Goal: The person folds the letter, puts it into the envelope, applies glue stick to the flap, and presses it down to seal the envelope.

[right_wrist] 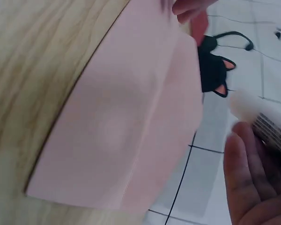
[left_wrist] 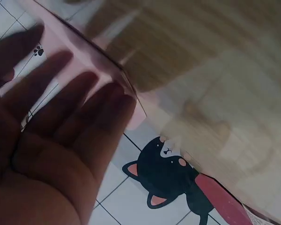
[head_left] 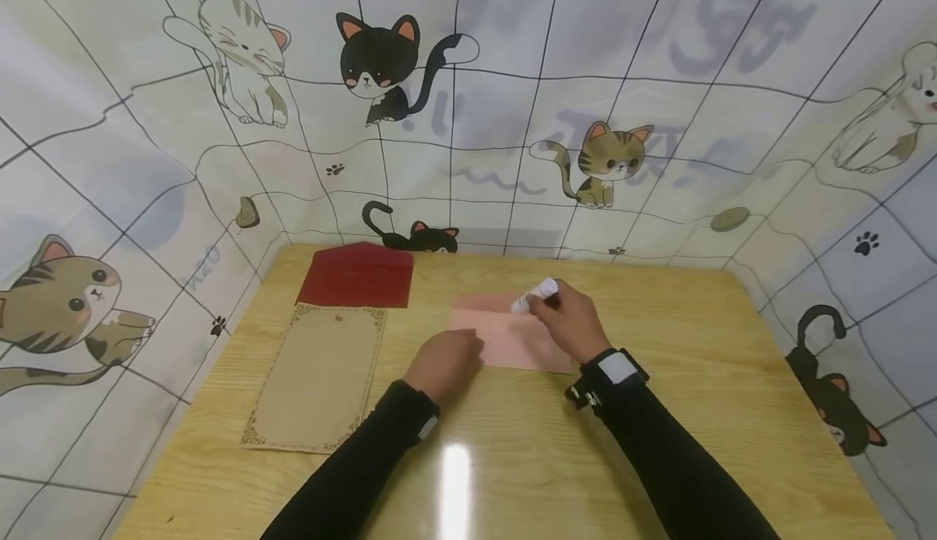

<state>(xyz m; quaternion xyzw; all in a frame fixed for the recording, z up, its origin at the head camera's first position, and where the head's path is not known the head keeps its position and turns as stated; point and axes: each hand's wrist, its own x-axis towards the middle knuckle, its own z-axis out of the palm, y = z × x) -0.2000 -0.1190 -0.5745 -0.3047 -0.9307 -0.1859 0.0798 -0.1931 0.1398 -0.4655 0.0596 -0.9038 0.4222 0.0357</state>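
Observation:
A pink envelope (head_left: 512,343) lies on the table with its flap spread out toward the back, the fold line plain in the right wrist view. My left hand (head_left: 445,365) rests at the envelope's left end; its fingers look loosely extended in the left wrist view and touch the paper. Above the flap, my right hand (head_left: 576,324) grips a white glue stick (head_left: 534,295), tilted. Dark print on the glue stick (right_wrist: 271,133) shows in the right wrist view, where its white end is blurred. Whether that end is capped I cannot tell.
To the left, a tan sheet with an ornamental border (head_left: 322,377) lies flat. Behind it is a dark red envelope (head_left: 359,278) with its flap up. A cat-printed cloth (head_left: 498,117) rises around the back and sides of the wooden table (head_left: 688,361).

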